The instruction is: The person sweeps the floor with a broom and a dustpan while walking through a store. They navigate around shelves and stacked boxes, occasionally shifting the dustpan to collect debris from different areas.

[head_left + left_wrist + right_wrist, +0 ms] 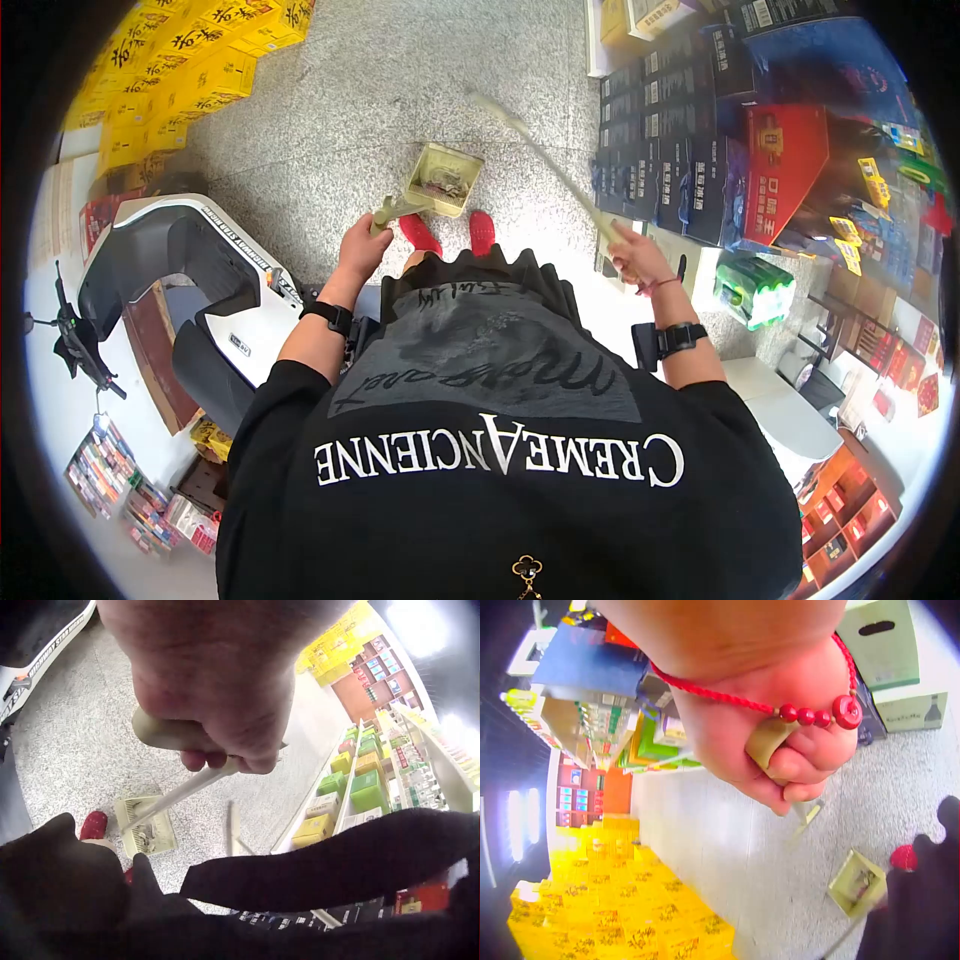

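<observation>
Clasping the dustpan handle [386,212], the nearer left hand [360,248] has the pan [440,160] forward-right; the right hand [641,258] grips a stick [553,166] slanting forward-left, its blurred end [500,112] perhaps bristled.

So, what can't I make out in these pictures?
- Bits in the dustpan: too small in every view to identify.
- Long stick: its far end is blurred in the head view.
- Dustpan handle: the left hand hides the gripped part in the left wrist view.
- Right red shoe: mostly behind dark cloth in the left wrist view.
- Yellow boxes: cut off by the head view's top edge.
</observation>
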Available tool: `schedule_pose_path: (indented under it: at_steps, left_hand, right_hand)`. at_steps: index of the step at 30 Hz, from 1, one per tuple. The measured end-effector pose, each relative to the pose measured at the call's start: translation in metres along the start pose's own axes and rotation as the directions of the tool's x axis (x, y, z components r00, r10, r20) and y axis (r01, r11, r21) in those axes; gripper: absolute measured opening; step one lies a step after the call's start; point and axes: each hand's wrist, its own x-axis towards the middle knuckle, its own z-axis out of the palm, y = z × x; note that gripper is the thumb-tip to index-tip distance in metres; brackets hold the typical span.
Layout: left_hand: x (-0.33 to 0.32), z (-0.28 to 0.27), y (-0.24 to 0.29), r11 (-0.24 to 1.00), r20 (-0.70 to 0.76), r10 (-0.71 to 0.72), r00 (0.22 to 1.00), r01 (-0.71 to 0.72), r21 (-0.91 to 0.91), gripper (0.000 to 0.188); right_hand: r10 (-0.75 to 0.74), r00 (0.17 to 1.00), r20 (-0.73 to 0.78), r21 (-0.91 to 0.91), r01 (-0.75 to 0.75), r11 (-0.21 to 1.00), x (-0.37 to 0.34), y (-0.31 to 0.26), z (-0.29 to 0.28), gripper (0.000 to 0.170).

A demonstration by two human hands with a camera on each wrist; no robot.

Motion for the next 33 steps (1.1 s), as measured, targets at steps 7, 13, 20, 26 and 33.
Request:
schedule_pose_path:
  at_steps: [7, 13, 20, 26, 33]
  left_hand:
    - [-0.034, -0.008, 0.009, 0.994, 0.042, -0.052, 0.998, 0.048, 0.100, 0.030]
    - [-0.053, -0.008, -0.007, 0.988, 0.075, -0.010, 0.997, -0.002, 0.157, 0.031]
    - [-0.082, 0.003, -0.033, 0.989, 0.079, 0.108, 0.991, -0.116, 0.093, 0.030]
    - [-0.093, 0.014, -0.061, 0.989, 0.038, 0.120, 0.992, -0.123, 0.085, 0.032]
    - [-0.132, 0.026, -0.072, 0.994, 0.039, 0.108, 0.993, -0.108, 0.001, 0.031]
  right_hand:
    - [0.016, 0.990, -0.137, 0.177, 0.008, 0.984, 0.068, -0.014, -0.021, 0.035]
    - [0.069, 0.992, -0.103, -0.024, -0.072, 0.997, 0.059, 0.028, 0.030, 0.031]
    - [0.114, 0.990, 0.079, -0.201, -0.097, 0.975, -0.030, 0.088, 0.086, 0.055]
    - [0.101, 0.993, 0.058, -0.207, -0.087, 0.974, -0.100, 0.113, 0.097, 0.057]
    - [0.066, 0.993, -0.095, 0.061, -0.060, 0.996, -0.113, 0.126, 0.056, 0.054]
